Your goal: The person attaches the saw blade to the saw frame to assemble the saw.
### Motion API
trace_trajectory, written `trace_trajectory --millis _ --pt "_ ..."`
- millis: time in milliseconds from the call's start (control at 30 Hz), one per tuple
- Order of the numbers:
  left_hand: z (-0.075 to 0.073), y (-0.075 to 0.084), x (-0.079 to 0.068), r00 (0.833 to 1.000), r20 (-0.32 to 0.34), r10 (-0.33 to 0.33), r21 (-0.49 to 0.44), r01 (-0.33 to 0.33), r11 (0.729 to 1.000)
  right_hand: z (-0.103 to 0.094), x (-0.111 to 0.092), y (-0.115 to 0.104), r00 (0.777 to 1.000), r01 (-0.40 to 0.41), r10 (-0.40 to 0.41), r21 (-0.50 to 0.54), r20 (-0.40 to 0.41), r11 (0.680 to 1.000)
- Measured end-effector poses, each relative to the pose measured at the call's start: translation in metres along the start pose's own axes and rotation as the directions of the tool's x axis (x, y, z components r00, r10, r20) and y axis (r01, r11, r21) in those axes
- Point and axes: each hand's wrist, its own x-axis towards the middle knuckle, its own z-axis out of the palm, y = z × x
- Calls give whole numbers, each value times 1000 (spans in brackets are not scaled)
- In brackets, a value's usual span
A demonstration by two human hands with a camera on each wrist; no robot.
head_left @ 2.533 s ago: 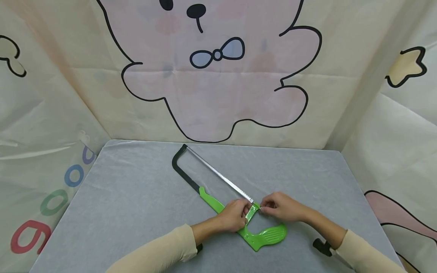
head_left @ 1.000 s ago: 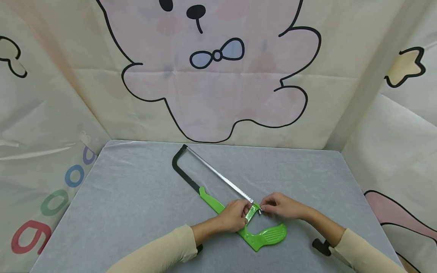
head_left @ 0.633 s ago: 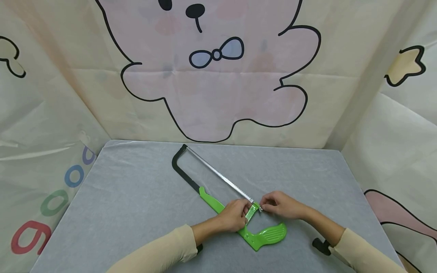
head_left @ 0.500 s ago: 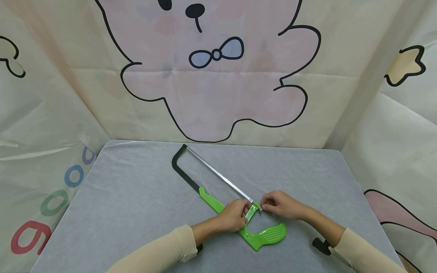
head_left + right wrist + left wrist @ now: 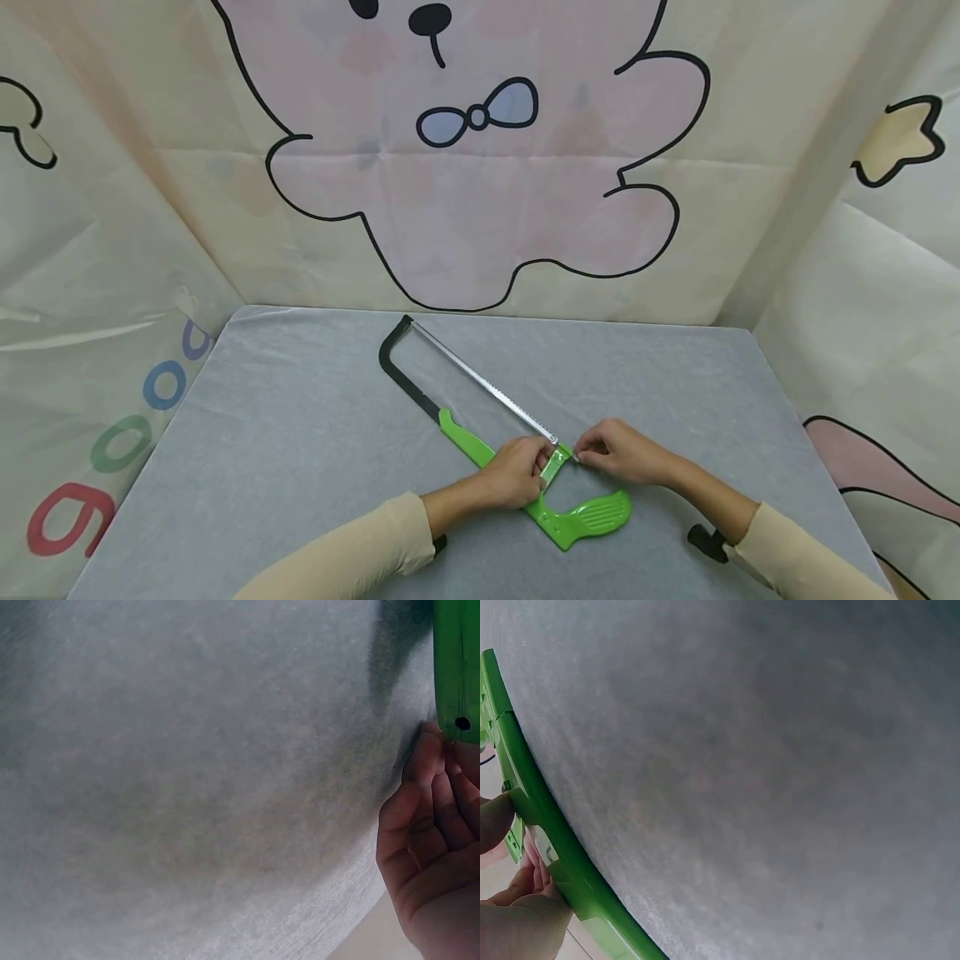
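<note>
A hacksaw [image 5: 467, 442] lies on the table, its black front bow pointing to the far left and its ridged green handle [image 5: 596, 517] towards me. A silver blade [image 5: 487, 388] runs from the bow's tip to the green post above the handle. My left hand [image 5: 512, 477] grips the green frame by that post; in the left wrist view its fingers curl at the green frame [image 5: 570, 859]. At the post's outer end, my right hand [image 5: 624, 452] pinches a small metal wing nut [image 5: 575, 457], mostly hidden by the fingertips. The right wrist view shows curled fingers [image 5: 424, 761] beneath the green end.
Grey cloth covers the table [image 5: 300, 483]. A printed fabric wall [image 5: 480, 217] rises along its back edge, with more fabric at the left and right sides. A black wrist mount [image 5: 707, 543] sits below the right forearm.
The right fingers shift slightly around the wing nut, which showed more clearly a second ago and is now mostly covered. The left hand and the hacksaw keep their places.
</note>
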Motion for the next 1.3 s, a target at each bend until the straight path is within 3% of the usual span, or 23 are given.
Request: trace_trajectory --millis 600,900,1300 --pt "1 -1 1 1000 -10 16 37 -16 999 0 -3 1 996 -6 -10 184 89 983" --pt "0 0 1 1000 -10 18 34 -18 999 1 -2 6 981 -75 3 363 194 929" --pt "2 -2 1 1000 -12 26 2 -26 1000 0 -3 3 966 -132 26 403 258 906"
